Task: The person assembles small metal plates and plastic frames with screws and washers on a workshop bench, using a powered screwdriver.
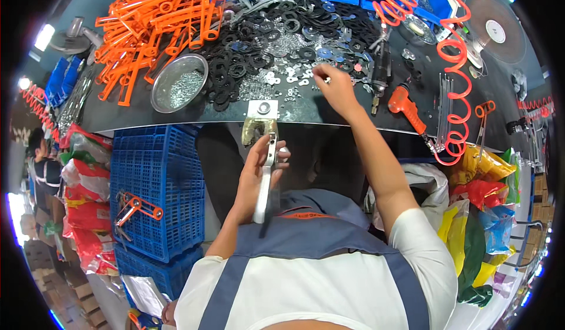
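- Small dark marks are borne by the round white label (495, 31) at the centre of the large brown disc (485, 12); they are too small to be read
- Orange print is carried at the waist of the grey-blue fabric apron (318, 233), but its wording cannot be made out
- The long, flat silver metal handle with holes (266, 183) is grasped by the left hand (253, 174), in front of the dark flat table (306, 113), its upper end pointed toward the table's edge
- The right hand (338, 93) is held above the table, well apart from the handle, with its fingers curled together; whether anything is pinched there cannot be told
- Between the left hand and the scattered small silver metal parts (285, 74), the white square plate with a round metal boss (256, 104) is set at the table's edge
- The heap of flat black rings (226, 74) is spread behind, flanked on the left by the round metal bowl (195, 65) and the piled orange frames (156, 21)
- On the right, the orange pistol-shaped tool (406, 109) is laid beside the red coiled hose (459, 92)
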`<move>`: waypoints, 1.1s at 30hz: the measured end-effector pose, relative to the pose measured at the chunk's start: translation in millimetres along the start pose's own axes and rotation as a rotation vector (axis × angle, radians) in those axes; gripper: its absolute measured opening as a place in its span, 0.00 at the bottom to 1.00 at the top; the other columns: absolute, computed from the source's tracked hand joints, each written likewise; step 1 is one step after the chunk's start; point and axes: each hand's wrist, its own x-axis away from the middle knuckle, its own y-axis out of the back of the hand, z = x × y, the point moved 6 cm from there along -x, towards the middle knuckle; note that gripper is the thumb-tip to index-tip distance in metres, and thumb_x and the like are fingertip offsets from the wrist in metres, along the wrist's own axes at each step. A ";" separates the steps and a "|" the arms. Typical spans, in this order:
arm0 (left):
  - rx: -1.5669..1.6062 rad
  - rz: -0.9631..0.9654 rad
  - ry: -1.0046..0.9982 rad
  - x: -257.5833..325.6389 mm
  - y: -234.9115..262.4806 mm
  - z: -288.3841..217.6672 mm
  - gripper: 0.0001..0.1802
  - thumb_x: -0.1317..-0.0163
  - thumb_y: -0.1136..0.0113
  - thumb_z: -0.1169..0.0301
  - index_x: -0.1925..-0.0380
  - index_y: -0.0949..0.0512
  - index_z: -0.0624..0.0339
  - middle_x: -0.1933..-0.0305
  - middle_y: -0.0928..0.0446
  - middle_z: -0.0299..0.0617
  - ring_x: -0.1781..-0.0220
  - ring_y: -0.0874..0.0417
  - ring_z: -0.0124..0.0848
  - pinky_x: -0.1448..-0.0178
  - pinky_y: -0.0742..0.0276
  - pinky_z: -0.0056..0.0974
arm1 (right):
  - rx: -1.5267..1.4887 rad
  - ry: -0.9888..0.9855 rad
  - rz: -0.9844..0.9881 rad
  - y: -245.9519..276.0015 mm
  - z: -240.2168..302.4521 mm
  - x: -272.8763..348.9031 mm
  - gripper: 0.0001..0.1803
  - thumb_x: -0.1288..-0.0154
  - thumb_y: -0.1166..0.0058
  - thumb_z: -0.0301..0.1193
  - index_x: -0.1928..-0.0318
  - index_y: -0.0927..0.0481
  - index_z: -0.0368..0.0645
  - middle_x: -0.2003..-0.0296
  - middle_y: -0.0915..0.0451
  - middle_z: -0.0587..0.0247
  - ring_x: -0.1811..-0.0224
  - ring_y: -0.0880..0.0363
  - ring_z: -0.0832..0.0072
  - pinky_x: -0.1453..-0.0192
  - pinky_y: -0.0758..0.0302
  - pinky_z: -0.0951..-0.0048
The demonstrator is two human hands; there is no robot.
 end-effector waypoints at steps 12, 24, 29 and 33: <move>0.054 -0.246 -0.016 31.7 74.8 -26.6 0.23 0.41 0.56 0.83 0.43 0.39 0.66 0.40 0.32 0.54 0.47 0.24 0.33 0.47 0.25 0.33 | 0.064 -0.078 -0.001 -19.7 7.6 -30.1 0.09 0.47 0.46 0.24 0.63 0.19 0.39 0.70 0.20 0.61 0.67 0.22 0.70 0.63 0.26 0.70; -0.114 -0.238 -0.154 14.4 64.4 -20.2 0.17 0.40 0.45 0.82 0.50 0.31 0.68 0.50 0.27 0.43 0.47 0.26 0.27 0.43 0.31 0.31 | -0.354 0.153 -0.138 -71.3 174.9 98.7 0.11 0.50 0.38 0.16 0.65 0.21 0.38 0.64 0.20 0.57 0.63 0.19 0.67 0.59 0.23 0.73; -0.050 -0.275 -0.200 18.1 70.1 -23.0 0.15 0.40 0.43 0.81 0.52 0.30 0.68 0.53 0.25 0.42 0.50 0.24 0.26 0.45 0.30 0.30 | -0.273 0.233 -0.160 -72.4 182.0 98.3 0.11 0.53 0.38 0.16 0.66 0.21 0.38 0.65 0.20 0.57 0.66 0.20 0.65 0.63 0.24 0.72; -0.083 -0.331 -0.230 22.1 75.4 -25.4 0.15 0.39 0.43 0.80 0.52 0.28 0.68 0.56 0.24 0.40 0.55 0.24 0.22 0.52 0.28 0.27 | -0.281 0.207 -0.087 -76.2 179.3 99.6 0.11 0.52 0.37 0.16 0.66 0.21 0.38 0.64 0.20 0.58 0.66 0.20 0.69 0.65 0.24 0.74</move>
